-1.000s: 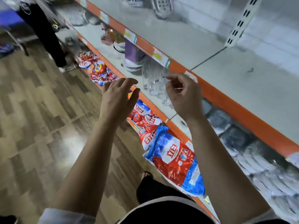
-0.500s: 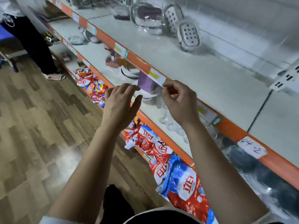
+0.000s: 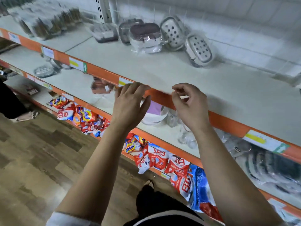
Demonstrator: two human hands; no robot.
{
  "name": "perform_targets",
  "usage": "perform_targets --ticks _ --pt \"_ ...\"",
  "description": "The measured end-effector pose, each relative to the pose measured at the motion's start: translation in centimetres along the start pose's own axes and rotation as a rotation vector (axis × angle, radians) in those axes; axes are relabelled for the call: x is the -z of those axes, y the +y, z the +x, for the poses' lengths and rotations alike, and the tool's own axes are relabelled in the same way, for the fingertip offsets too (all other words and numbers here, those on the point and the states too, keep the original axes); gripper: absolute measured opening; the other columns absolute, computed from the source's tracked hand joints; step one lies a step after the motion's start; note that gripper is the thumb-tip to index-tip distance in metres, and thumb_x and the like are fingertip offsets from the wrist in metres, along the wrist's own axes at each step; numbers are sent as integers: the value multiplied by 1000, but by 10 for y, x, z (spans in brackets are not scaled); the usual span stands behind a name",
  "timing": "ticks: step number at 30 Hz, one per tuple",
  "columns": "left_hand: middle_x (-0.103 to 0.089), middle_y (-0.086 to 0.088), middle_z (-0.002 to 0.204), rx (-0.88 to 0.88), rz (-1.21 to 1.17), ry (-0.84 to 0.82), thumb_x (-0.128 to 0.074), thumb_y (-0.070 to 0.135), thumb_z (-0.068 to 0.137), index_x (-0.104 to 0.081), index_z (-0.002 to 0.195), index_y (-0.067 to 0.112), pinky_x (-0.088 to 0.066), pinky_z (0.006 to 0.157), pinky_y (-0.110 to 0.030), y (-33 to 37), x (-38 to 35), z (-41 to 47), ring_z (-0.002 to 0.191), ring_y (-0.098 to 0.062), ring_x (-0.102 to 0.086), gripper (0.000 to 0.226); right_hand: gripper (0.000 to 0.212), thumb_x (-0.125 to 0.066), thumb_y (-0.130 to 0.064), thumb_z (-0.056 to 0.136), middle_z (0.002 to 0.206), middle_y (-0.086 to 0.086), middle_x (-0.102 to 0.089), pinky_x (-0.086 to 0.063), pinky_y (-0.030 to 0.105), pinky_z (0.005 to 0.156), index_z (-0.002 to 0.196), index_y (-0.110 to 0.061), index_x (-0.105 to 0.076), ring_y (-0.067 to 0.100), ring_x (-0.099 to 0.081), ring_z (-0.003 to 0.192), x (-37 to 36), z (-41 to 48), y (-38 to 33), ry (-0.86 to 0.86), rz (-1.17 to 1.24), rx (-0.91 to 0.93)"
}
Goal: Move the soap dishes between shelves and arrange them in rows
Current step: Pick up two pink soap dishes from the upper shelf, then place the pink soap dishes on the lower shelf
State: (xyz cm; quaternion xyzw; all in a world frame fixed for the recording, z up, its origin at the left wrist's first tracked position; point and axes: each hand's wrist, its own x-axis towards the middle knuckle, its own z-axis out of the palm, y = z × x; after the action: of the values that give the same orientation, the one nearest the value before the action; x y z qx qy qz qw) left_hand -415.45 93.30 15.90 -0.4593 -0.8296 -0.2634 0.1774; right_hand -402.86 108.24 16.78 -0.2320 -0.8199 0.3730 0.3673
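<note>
Leaning at the back of the upper shelf (image 3: 162,74), two perforated soap dishes (image 3: 172,32) are seen side by side, with three wrapped packs (image 3: 145,36) to their left. One further dish (image 3: 44,71) lies on the lower shelf (image 3: 73,82). The left hand (image 3: 130,103) is spread open at the orange edge (image 3: 104,74), nothing held. The right hand (image 3: 189,105) is curled, thumb near forefinger; whether anything is pinched cannot be told.

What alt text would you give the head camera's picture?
A person's two bare hands hover at the orange front edge of a shop shelf, the left hand open, the right hand curled. Perforated soap dishes stand at the shelf's back; detergent packets lie below.
</note>
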Motion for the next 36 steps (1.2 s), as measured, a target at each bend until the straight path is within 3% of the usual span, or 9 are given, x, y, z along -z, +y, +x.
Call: perform_targets --ticks 9,17,22,29,36 --pt "-65 -2 118 -69 -17 -11 -46 35 96 -65 118 17 -36 92 -41 -70 -26 84 109 -29 -59 34 14 -62 -24 88 103 -10 -66 -54 35 76 98 -33 -65 9 -62 93 -50 90 6 51 4 -40" --pt "-55 -16 133 -67 -99 -5 -48 35 94 -58 132 11 -42 97 -46 -122 -42 165 119 -37 -53 47 17 -63 -19 89 103 -10 -66 -54 34 76 105 -21 -70 14 -63 93 -86 150 10 70 -90 -29" --pt "-54 -20 132 -202 -152 -54 -48 37 95 -58 131 7 -43 101 -51 -149 -59 222 120 -41 -52 47 18 -61 -24 87 101 -11 -66 -54 32 74 102 -22 -71 13 -63 92 -107 169 13 169 -133 -89" --pt "-44 -17 146 -328 -198 -294 -37 62 86 -52 140 14 -32 111 -58 -169 -80 276 135 -43 -39 73 15 -63 -18 90 104 -7 -68 -54 32 75 102 -22 -71 13 -64 89 -140 177 0 346 -190 -256" --pt "-49 -21 141 -424 -300 -271 -35 62 87 -56 136 3 -41 100 -54 -178 -80 287 122 -47 -44 79 14 -64 -12 88 97 -3 -68 -53 33 67 99 -16 -72 17 -65 85 -158 165 -10 527 -293 -275"
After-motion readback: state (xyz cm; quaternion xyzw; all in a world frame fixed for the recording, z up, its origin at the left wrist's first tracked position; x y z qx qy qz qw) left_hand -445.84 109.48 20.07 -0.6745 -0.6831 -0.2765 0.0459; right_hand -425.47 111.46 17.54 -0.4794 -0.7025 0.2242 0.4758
